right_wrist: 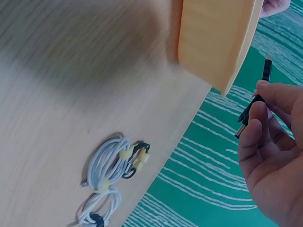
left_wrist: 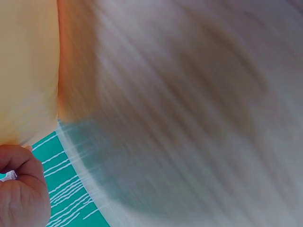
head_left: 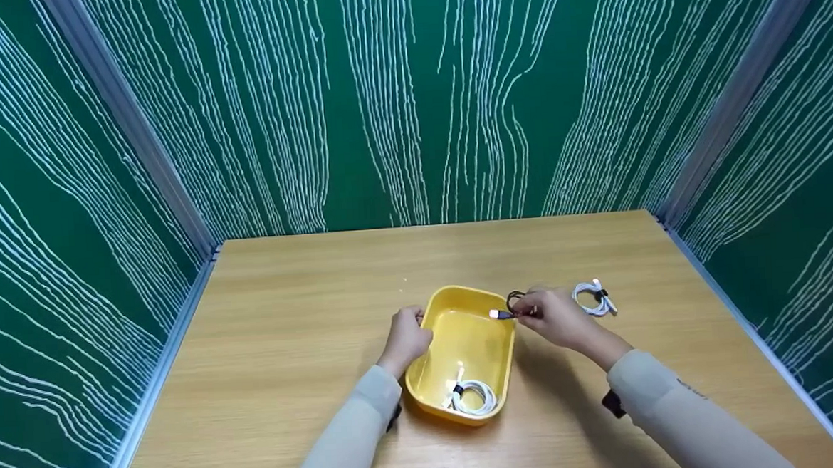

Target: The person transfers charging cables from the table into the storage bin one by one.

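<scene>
In the head view my left hand grips the left wall of a yellow plastic bin, its thumb over the rim. A white coiled cable with a dark tie lies inside, at the near end. Over the bin's far right rim, my right hand pinches a short black cable with a light plug tip. That cable also shows between thumb and fingers in the right wrist view; the fingers hide part of it. The left wrist view catches only part of the left hand, beside the bin's wall.
Right of the right hand, another white coiled cable with a black tie lies on the wooden table. In the right wrist view a grey-white coil with pale ties lies beside it. Green panels with white lines enclose the table.
</scene>
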`<state>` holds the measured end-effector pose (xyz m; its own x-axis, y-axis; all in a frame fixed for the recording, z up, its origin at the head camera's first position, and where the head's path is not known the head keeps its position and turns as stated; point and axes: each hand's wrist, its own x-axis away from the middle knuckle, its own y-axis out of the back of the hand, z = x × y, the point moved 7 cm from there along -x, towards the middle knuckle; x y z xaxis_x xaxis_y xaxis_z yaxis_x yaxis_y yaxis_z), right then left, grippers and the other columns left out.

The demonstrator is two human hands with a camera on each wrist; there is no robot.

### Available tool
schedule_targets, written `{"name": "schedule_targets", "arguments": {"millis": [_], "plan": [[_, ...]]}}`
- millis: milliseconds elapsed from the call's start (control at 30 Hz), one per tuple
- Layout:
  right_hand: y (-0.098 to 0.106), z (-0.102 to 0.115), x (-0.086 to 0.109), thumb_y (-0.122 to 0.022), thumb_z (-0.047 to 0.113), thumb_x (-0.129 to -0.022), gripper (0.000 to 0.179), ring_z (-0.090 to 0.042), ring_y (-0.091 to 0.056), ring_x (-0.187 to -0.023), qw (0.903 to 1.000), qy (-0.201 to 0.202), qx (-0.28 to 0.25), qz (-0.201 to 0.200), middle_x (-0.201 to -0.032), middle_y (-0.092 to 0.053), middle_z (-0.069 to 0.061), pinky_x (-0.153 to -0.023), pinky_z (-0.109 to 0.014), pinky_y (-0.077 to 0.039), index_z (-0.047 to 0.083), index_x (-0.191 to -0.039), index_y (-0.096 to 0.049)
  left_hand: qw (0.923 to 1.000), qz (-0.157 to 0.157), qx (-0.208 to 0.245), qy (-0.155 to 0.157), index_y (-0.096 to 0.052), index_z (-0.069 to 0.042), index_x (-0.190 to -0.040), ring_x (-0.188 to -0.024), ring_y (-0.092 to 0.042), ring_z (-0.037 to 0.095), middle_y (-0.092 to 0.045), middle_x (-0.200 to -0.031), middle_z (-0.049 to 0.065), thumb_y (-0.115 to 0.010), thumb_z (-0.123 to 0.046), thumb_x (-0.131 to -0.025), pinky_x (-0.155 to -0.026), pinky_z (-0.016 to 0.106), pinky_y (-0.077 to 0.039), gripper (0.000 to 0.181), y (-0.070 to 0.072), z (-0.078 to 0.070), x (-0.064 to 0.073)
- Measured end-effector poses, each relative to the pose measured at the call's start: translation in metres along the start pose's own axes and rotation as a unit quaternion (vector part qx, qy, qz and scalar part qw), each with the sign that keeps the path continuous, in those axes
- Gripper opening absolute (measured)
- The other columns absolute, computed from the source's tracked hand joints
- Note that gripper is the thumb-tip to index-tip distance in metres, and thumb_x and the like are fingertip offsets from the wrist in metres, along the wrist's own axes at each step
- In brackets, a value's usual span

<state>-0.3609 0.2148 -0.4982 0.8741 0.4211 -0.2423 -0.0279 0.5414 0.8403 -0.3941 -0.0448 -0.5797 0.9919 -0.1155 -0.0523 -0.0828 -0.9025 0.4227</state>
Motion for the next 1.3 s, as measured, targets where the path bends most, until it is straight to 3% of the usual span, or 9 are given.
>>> {"name": "schedule_targets", "arguments": {"millis": [467, 800, 1100, 1300], "plan": [[-0.017, 0.028, 0.000, -0.079, -0.004, -0.090, 0.016, -0.025, -0.075, -0.089, 0.9979, 0.060, 0.008, 0.021, -0.098, -0.077, -0.009, -0.080, -0.038, -0.066, 0.004, -0.103, -0.083, 1.0000, -0.006, -0.005, -0.006, -0.055, -0.003, -0.078, -0.061, -0.042, 0.010, -0.041, -0.068, -0.006, -0.053, 0.015, -0.077, -0.053, 0.021, -0.034, 0.018, 0.001, -0.002, 0.002], [-0.029, 0.043, 0.001, -0.082, -0.003, -0.089, 0.014, -0.023, -0.074, -0.086, 0.9937, 0.105, 0.012, 0.037, -0.097, -0.078, -0.007, -0.077, -0.037, -0.065, 0.006, -0.099, -0.083, 1.0000, -0.006, -0.003, 0.002, -0.067, 0.008, -0.090, -0.063, -0.049, 0.009, -0.051, -0.069, -0.006, -0.053, 0.014, -0.077, -0.054, 0.020, -0.040, 0.020, 0.001, -0.004, 0.004], [-0.045, 0.053, 0.000, -0.080, -0.003, -0.092, 0.016, -0.019, -0.072, -0.088, 0.9900, 0.109, -0.010, 0.090, -0.099, -0.077, -0.006, -0.079, -0.034, -0.065, 0.006, -0.104, -0.084, 0.9999, -0.005, -0.005, 0.008, -0.069, 0.008, -0.094, -0.067, -0.052, 0.011, -0.053, -0.074, -0.004, -0.054, 0.014, -0.079, -0.057, 0.021, -0.044, 0.022, 0.002, -0.007, 0.005], [-0.050, 0.062, 0.000, -0.080, -0.005, -0.090, 0.018, -0.020, -0.071, -0.087, 0.9870, 0.132, -0.012, 0.092, -0.096, -0.076, -0.006, -0.079, -0.035, -0.064, 0.006, -0.103, -0.084, 0.9997, -0.007, -0.017, 0.015, -0.068, 0.009, -0.095, -0.070, -0.053, 0.014, -0.054, -0.077, -0.001, -0.054, 0.015, -0.081, -0.061, 0.023, -0.046, 0.021, 0.002, -0.007, 0.006]]}}
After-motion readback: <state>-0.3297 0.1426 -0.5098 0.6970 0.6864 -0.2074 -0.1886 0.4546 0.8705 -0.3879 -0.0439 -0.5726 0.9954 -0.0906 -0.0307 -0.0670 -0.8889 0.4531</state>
